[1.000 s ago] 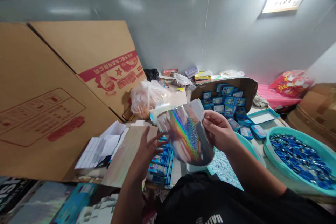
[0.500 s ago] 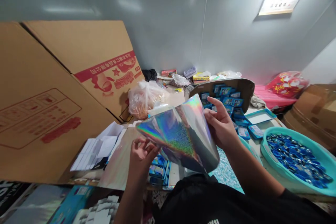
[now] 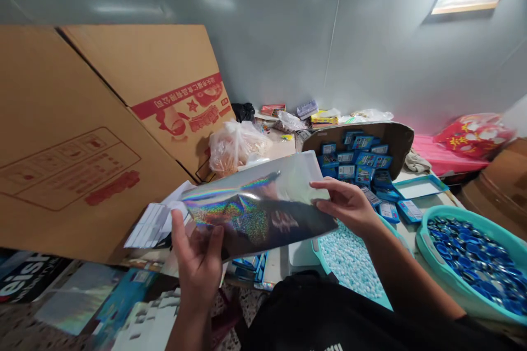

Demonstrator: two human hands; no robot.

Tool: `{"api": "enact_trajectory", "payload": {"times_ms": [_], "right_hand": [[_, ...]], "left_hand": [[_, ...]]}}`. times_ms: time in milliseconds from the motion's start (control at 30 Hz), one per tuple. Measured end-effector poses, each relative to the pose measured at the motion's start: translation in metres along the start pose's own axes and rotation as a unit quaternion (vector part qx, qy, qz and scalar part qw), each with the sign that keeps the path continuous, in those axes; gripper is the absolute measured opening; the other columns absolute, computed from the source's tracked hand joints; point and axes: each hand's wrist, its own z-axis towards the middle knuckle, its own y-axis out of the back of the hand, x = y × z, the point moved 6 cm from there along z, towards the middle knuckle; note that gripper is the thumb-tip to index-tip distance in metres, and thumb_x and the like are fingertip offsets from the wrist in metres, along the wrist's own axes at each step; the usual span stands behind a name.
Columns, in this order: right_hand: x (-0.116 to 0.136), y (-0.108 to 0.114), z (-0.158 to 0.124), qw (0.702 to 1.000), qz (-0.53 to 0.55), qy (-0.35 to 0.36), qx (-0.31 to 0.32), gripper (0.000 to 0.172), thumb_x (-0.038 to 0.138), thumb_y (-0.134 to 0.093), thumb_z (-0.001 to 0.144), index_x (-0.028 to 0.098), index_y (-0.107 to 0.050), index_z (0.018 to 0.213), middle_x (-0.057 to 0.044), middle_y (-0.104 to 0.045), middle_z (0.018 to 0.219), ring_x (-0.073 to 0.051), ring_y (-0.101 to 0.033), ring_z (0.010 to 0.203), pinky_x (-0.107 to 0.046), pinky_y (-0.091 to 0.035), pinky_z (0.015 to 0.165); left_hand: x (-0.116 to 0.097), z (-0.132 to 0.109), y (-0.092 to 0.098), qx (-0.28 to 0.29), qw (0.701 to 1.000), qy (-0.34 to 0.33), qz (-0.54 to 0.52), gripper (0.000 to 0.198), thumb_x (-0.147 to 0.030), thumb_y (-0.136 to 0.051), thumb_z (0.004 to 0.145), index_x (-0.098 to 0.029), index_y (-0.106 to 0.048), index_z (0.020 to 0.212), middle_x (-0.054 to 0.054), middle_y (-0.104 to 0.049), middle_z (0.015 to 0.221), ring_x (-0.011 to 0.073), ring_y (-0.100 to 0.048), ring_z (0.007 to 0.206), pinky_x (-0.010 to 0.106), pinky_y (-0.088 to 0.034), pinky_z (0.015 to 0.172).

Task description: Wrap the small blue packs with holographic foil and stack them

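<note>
A shiny holographic sheet (image 3: 259, 208), silver with rainbow glints, is held up between my hands above the table. My left hand (image 3: 195, 252) grips its lower left part, thumb on the near face and fingers behind. At the right edge my right hand (image 3: 346, 203) pinches the sheet between thumb and fingers. Beneath it, partly hidden, stands a turquoise basin of pale blue pellets (image 3: 349, 258). Blue boxes (image 3: 249, 267) show below the sheet's lower edge.
Right of my right arm is a turquoise basin (image 3: 424, 238) of blue shiny pieces. Behind it, a cardboard box (image 3: 399, 145) holds several small blue packs. A large carton (image 3: 82, 120) stands at left, near a plastic bag (image 3: 236, 145). White papers (image 3: 148, 225) lie beside it.
The sheet has gone from curved and tilted to flatter and more level. My left hand has shifted left with its thumb now over the sheet; my right hand has lowered. The view has shifted slightly.
</note>
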Motion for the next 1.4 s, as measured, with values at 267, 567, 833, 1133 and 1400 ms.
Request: {"api": "enact_trajectory", "payload": {"times_ms": [267, 567, 833, 1133, 1400], "right_hand": [[0.002, -0.001, 0.008, 0.981, -0.176, -0.009, 0.076, 0.054, 0.024, -0.073, 0.076, 0.02, -0.062, 0.128, -0.006, -0.07, 0.099, -0.014, -0.065, 0.073, -0.027, -0.054, 0.067], [0.017, -0.009, 0.013, 0.91, -0.356, 0.192, 0.097, 0.036, 0.027, -0.062, 0.09, 0.022, -0.066, 0.125, -0.009, -0.069, 0.097, -0.019, -0.065, 0.086, -0.029, -0.053, 0.078], [0.017, -0.026, 0.011, 0.915, -0.333, 0.209, 0.089, 0.033, 0.031, -0.06, 0.092, 0.022, -0.067, 0.123, -0.007, -0.066, 0.088, -0.017, -0.061, 0.076, -0.029, -0.052, 0.069], [0.008, -0.038, 0.013, 0.929, -0.306, 0.197, 0.073, 0.03, 0.03, -0.063, 0.09, 0.024, -0.069, 0.119, -0.007, -0.069, 0.092, -0.018, -0.065, 0.081, -0.029, -0.053, 0.071], [0.009, -0.047, 0.017, 0.93, -0.297, 0.188, 0.111, 0.036, 0.025, -0.064, 0.088, 0.021, -0.065, 0.124, -0.009, -0.069, 0.096, -0.02, -0.067, 0.085, -0.034, -0.055, 0.08]], "left_hand": [[-0.019, -0.015, 0.02, 0.092, 0.99, 0.052, 0.094, 0.035, -0.036, -0.076, 0.075, -0.022, -0.071, 0.106, 0.007, -0.07, 0.11, 0.0176, -0.072, 0.076, 0.025, -0.061, 0.065], [-0.026, -0.038, 0.009, 0.092, 0.981, 0.137, 0.106, 0.073, -0.039, -0.08, 0.07, -0.024, -0.052, 0.135, 0.003, -0.071, 0.089, 0.0233, -0.074, 0.077, 0.038, -0.063, 0.08], [-0.045, -0.041, 0.034, -0.009, 0.991, 0.089, 0.102, 0.074, -0.037, -0.085, 0.063, -0.025, -0.056, 0.13, 0.008, -0.07, 0.111, 0.0231, -0.073, 0.079, 0.038, -0.062, 0.078], [-0.042, -0.046, 0.052, -0.005, 0.975, 0.118, 0.19, 0.082, -0.039, -0.085, 0.063, -0.031, -0.052, 0.138, 0.01, -0.06, 0.135, 0.0241, -0.074, 0.082, 0.035, -0.062, 0.079], [-0.05, -0.048, 0.054, -0.015, 0.981, 0.148, 0.127, 0.087, -0.034, -0.088, 0.057, -0.027, -0.053, 0.137, 0.011, -0.063, 0.128, 0.0249, -0.074, 0.085, 0.033, -0.062, 0.075]]}}
